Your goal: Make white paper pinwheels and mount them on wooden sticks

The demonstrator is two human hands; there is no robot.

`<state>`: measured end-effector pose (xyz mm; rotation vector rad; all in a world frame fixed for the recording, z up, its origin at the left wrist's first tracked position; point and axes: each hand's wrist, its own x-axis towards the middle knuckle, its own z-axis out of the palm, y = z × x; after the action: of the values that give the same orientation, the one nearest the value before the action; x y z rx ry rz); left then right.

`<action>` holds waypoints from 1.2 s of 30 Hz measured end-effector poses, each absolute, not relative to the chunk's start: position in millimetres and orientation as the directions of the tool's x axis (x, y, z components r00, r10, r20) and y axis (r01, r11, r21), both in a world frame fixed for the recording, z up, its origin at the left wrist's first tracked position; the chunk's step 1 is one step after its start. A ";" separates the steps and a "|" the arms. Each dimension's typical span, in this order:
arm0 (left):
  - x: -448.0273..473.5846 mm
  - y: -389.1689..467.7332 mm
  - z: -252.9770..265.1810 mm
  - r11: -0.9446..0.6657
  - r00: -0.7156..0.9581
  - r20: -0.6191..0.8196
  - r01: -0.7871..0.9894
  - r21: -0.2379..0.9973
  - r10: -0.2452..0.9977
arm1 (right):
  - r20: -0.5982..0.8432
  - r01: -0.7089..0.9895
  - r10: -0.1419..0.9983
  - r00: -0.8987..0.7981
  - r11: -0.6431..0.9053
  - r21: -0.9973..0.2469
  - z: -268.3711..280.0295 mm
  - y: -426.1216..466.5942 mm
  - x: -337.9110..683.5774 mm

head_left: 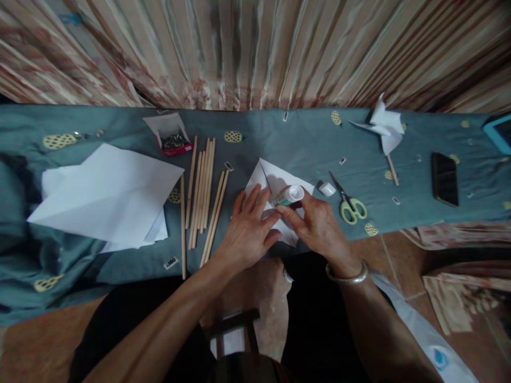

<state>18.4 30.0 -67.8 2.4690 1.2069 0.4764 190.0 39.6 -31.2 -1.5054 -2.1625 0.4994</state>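
A square of white paper (283, 175) lies in front of me, with cut or crease lines running in from its corners. My left hand (251, 223) rests on its left side, fingers spread and lying flat. In my right hand (315, 218) is a glue stick (289, 196), held tilted over the middle of the paper; its lower end is hidden by the fingers. The white glue cap (326, 189) lies just right of the paper. Beyond it are scissors (349, 205) with green handles.
Several wooden sticks (203, 186) and a stack of white paper (112, 197) lie to the left. Behind the sticks stands an open box of metal pins (173, 139). To the right are a paper pinwheel (385, 130) on a stick and a phone (445, 178). A curtain (239, 53) hangs behind the table.
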 end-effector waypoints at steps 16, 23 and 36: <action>17.2 29.5 -69.5 -0.576 0.578 0.157 0.674 0.461 0.801 | 0.161 0.781 0.946 -0.282 0.324 -0.534 -29.0 38.4 191.7; 17.9 29.8 -67.9 -0.570 0.575 0.152 0.675 0.468 0.804 | 0.174 0.792 0.947 -0.270 0.322 -0.519 -31.1 39.7 193.6; 17.5 30.2 -68.1 -0.569 0.574 0.153 0.671 0.475 0.804 | 0.182 0.802 0.952 -0.247 0.307 -0.512 -35.4 42.7 194.7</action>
<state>17.5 30.2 -68.1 2.4430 1.1974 0.5054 194.7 42.7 -35.4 -1.5559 -2.1227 0.4370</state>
